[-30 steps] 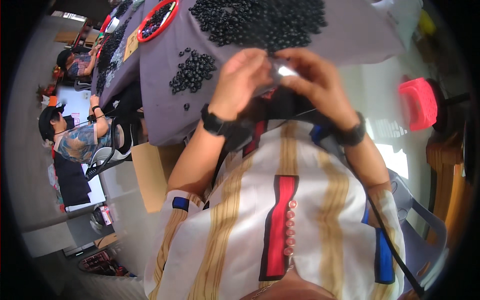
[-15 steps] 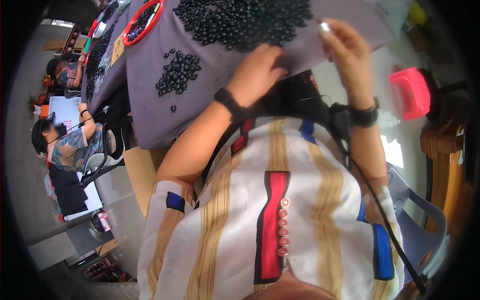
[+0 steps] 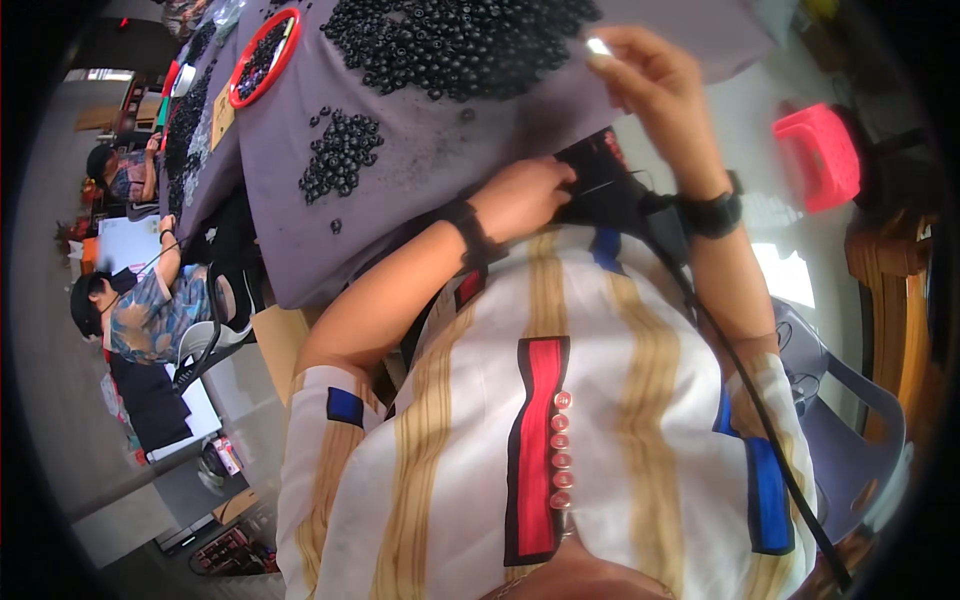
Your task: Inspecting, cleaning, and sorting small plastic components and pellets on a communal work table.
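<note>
Left hand (image 3: pixel 525 195) lowered; right hand (image 3: pixel 655 80) pinches shiny silvery piece (image 3: pixel 598 47).

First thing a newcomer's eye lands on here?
Probably the big heap of small, round, black bead-like pieces at the top centre, spread on the purple-grey tablecloth. Next, the right hand at the heap's right edge, pinching a small, shiny, pale thing too blurred to identify. Then the bright pink plastic object at far right, beyond the table.
</note>
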`<action>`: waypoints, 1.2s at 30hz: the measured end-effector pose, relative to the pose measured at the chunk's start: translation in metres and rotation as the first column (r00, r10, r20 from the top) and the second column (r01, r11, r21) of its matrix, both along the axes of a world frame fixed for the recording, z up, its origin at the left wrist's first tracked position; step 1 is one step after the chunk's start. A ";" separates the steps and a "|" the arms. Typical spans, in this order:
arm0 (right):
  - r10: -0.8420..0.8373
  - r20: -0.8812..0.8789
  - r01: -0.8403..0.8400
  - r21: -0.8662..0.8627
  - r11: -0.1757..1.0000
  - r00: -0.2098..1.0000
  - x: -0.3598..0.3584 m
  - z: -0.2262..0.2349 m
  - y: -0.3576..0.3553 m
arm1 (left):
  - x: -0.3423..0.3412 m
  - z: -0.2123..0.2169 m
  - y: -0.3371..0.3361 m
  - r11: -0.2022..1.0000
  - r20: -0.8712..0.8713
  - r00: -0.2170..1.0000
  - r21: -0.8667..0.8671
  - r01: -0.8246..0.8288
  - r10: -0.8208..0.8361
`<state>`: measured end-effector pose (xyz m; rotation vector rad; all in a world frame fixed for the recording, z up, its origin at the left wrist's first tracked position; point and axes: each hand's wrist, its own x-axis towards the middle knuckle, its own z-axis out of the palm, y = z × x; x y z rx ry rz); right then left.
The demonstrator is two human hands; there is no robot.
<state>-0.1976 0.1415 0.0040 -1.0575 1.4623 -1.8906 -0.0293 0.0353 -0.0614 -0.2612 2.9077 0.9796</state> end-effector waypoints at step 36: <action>0.312 -0.033 -0.313 -0.097 0.945 0.950 0.062 0.038 0.011 | 0.046 0.112 -0.013 0.173 -0.060 0.819 0.984 -0.048 0.570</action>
